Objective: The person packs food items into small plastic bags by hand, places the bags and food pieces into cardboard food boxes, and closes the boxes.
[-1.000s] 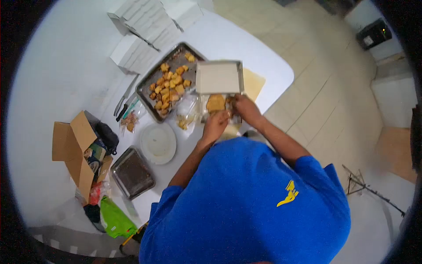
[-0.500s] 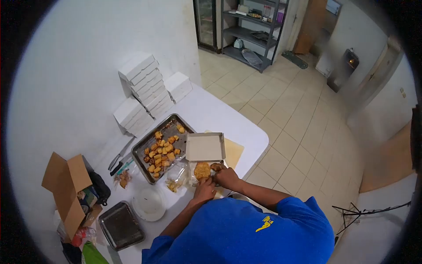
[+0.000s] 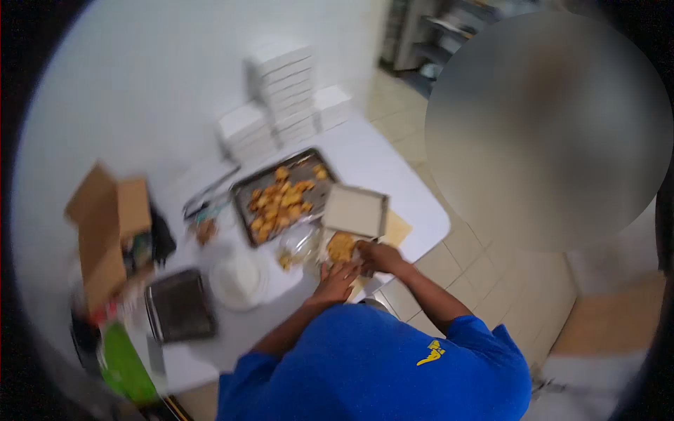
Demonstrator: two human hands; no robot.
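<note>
here, the left hand (image 3: 337,282) spreads loosely at one open box (image 3: 356,210) showing one golden piece (image 3: 341,247); the right hand (image 3: 380,258) curls, hold unclear.

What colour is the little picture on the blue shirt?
The little picture is yellow; the head view shows it best.

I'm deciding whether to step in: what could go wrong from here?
Possibly three things. The clear plastic bag lies right beside the open box, so the left hand might snag it. The box is near the edge of the table, so a push from the right hand could shift it. Its raised lid might drop toward the food.
</note>
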